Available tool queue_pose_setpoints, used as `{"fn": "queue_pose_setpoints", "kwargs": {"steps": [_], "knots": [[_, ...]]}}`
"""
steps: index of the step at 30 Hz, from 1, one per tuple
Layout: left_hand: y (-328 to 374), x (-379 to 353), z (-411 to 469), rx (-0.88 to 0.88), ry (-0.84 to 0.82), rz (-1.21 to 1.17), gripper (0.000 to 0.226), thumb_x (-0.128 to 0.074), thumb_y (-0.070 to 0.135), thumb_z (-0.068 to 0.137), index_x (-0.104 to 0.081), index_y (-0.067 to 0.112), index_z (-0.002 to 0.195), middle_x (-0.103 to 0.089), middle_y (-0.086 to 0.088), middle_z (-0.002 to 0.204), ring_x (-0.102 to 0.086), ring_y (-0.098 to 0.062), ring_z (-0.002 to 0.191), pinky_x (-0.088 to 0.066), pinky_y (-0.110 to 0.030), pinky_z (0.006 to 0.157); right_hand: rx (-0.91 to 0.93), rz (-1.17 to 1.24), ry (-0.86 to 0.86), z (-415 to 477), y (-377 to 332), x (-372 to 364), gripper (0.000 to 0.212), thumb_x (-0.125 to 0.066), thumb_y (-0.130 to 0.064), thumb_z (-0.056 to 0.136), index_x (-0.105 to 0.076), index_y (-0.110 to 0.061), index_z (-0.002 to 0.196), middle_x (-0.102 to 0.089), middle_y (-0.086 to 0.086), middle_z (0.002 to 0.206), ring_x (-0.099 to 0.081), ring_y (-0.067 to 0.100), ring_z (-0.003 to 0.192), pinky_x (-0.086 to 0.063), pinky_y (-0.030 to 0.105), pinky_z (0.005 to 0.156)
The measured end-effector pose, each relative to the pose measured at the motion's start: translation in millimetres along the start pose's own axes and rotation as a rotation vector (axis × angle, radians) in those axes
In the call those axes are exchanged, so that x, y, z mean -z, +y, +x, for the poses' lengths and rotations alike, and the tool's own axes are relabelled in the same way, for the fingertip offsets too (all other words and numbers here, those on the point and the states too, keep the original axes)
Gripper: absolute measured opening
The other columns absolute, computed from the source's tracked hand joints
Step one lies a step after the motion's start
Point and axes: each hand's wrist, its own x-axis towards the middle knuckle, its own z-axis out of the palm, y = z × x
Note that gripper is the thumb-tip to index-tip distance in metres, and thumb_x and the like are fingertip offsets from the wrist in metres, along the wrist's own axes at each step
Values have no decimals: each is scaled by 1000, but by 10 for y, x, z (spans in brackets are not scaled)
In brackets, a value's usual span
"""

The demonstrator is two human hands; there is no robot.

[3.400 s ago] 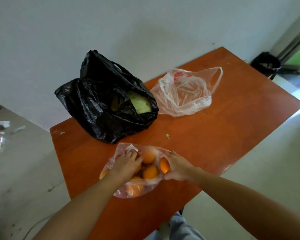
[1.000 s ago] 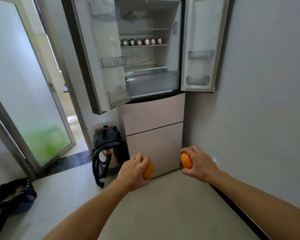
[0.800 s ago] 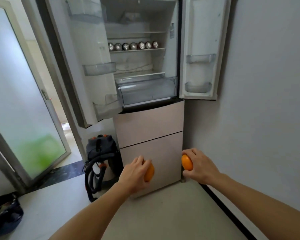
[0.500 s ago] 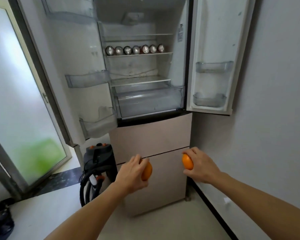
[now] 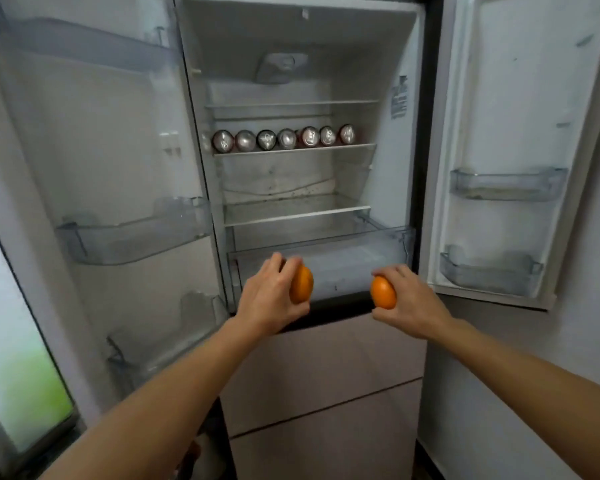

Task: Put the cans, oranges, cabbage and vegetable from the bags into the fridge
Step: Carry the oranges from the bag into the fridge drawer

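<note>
The left hand (image 5: 271, 299) grasped one orange (image 5: 301, 284); the right hand (image 5: 407, 303) grasped another orange (image 5: 383, 292). Step in hand: loading oranges. Just beyond both hands stood the crisper drawer (image 5: 354, 268); above and farther, cans (image 5: 284, 138) sat shelved. Next move probably requires reaching forward into the fridge (image 5: 291, 216)

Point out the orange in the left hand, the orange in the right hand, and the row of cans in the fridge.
Orange in the left hand (image 5: 302, 285), head view: its exposed right side.
Orange in the right hand (image 5: 382, 292), head view: its exposed front.
Row of cans (image 5: 287, 138), head view: end face of a middle can.

sticker (image 5: 398, 97) on fridge inner wall, print too blurred to read
</note>
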Motion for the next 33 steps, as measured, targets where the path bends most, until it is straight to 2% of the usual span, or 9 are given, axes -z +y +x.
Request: {"fn": "queue_pose_setpoints", "kwargs": {"steps": [4,9,12,17,20,23,27,29,33], "knots": [[-179,57,852,92,114,-84,73,-74,45,70,-41,24,132,-46,-3,119,-52,-26,104,-47,-39,78,18,47,115,822,-2,248,75,-79,-38,67,-44,-30,132,-46,-1,128,-52,21,106,-45,35,84],[-470,-87,1571,141,18,-32,78,-76,43,70,-37,21,134,-48,-5,124,-53,-28,107,-47,-39,79,81,17,105,1742,22,418,74,-79,-37,68,-45,-25,133,-51,5,126,-53,24,108,-43,33,85],[-689,-325,1946,171,-129,48,75,-77,46,67,-40,20,127,-52,-5,121,-53,-27,103,-46,-38,78,128,-86,-47,2335,84,345,69,-78,-38,68,-49,-23,128,-55,7,124,-55,26,105,-44,33,82],[-1004,-873,2540,177,-427,147,69,-82,48,61,-48,24,118,-56,-1,113,-55,-23,98,-50,-37,78,222,-326,-457,3201,230,-193,59,-79,-44,66,-55,-27,117,-60,1,112,-57,21,92,-51,34,76],[-1160,-1274,2812,190,-584,218,67,-83,49,58,-50,24,111,-59,-2,112,-57,-23,97,-51,-36,79,276,-379,-601,3643,382,-669,53,-79,-42,63,-58,-25,108,-63,1,105,-59,22,89,-53,36,75],[-1296,-1576,3007,241,-716,252,62,-82,47,61,-51,23,109,-60,-4,109,-59,-24,94,-51,-36,76,297,-431,-730,3979,499,-1108,52,-77,-41,66,-56,-23,111,-61,1,104,-59,22,86,-52,35,73],[-1427,-1870,3170,294,-860,254,62,-81,43,66,-50,20,114,-60,-4,111,-59,-23,94,-48,-32,73,344,-470,-817,4226,571,-1553,61,-77,-41,68,-52,-22,120,-61,2,113,-59,25,94,-53,40,84],[-1492,-1995,3204,315,-895,239,62,-82,41,66,-48,19,114,-60,-5,113,-58,-23,92,-48,-32,73,382,-460,-830,4301,583,-1684,63,-78,-40,68,-50,-21,122,-60,3,116,-59,26,95,-52,37,81],[-1572,-2158,3168,352,-962,216,69,-82,39,69,-45,16,122,-55,-7,119,-57,-26,103,-46,-32,77,429,-459,-815,4329,597,-1839,73,-80,-41,71,-45,-18,131,-56,7,124,-57,29,106,-43,32,74]]}}
